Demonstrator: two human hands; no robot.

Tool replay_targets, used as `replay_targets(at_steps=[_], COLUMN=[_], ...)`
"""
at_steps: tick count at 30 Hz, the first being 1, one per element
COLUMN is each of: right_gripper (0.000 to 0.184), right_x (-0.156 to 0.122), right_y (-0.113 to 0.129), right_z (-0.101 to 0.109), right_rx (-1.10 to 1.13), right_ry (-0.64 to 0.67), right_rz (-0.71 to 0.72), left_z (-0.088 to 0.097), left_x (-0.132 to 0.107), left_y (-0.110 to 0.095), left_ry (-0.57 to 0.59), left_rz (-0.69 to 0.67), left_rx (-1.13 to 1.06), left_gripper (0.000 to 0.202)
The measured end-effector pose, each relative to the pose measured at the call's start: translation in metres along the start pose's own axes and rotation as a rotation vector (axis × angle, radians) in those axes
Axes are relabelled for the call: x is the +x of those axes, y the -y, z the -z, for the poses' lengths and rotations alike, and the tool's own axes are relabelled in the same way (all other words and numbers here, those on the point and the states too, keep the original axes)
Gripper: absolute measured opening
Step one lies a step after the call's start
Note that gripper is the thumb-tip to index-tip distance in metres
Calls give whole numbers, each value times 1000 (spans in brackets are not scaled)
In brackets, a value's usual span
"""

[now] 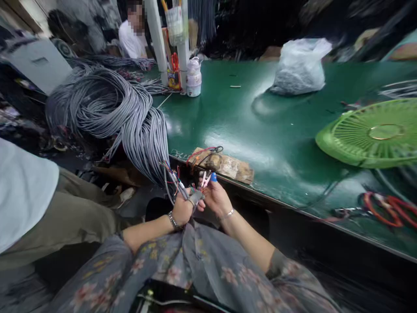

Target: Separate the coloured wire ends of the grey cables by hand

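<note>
My left hand [182, 209] is closed around the end of a grey cable [182, 191], and thin coloured wires fan out near its fingers. A grey strip, perhaps cloth or tape, shows at those fingers. Close beside it, my right hand [217, 199] has its fingers drawn together at a small pinkish-white piece [205, 179], too small to name, among the wire ends. A blue cover [213, 177] sits on one fingertip of that hand. Beyond both hands, a worn wooden block [228, 166] with a red wire and a dark loop lies at the table edge.
A large coil of grey cables [107, 100] hangs over the green table [221, 117] on the left. A plastic bag [299, 65], a green fan [374, 130], red-handled tools [387, 208] and a bottle [194, 78] rest on it. One person stands at left; another is behind.
</note>
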State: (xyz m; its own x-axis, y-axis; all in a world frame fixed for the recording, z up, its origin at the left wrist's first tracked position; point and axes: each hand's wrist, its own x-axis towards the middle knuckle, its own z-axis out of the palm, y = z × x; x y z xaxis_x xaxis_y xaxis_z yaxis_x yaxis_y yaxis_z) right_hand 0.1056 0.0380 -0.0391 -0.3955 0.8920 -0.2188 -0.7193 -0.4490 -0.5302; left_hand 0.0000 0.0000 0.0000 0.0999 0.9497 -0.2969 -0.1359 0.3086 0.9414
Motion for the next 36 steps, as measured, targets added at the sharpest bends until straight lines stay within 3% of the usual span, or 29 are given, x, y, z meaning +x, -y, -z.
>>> replay_targets(at_steps=[4, 8, 14, 18, 23, 33, 36], right_gripper=[44, 35, 36, 44, 60, 34, 34], right_x=[0, 2, 4, 1, -14, -41, -43], right_y=[1, 5, 6, 6, 12, 14, 15], right_z=[0, -6, -11, -7, 2, -6, -6], right_rx=[26, 94, 106, 93, -69, -465, -548], right_ry=[-38, -194, -278, -230, -43, 153, 119], right_rz=[7, 84, 89, 57, -24, 68, 77], left_z=[4, 6, 6, 10, 14, 18, 19], left_x=[5, 6, 5, 5, 2, -2, -1], left_y=[4, 5, 5, 10, 11, -2, -6], left_ry=[27, 25, 24, 48, 64, 210, 271], left_rz=[-23, -26, -32, -42, -47, -28, 3], left_rx=[32, 56, 70, 47, 73, 236, 248], left_gripper=[49, 49, 51, 50, 50, 50, 50])
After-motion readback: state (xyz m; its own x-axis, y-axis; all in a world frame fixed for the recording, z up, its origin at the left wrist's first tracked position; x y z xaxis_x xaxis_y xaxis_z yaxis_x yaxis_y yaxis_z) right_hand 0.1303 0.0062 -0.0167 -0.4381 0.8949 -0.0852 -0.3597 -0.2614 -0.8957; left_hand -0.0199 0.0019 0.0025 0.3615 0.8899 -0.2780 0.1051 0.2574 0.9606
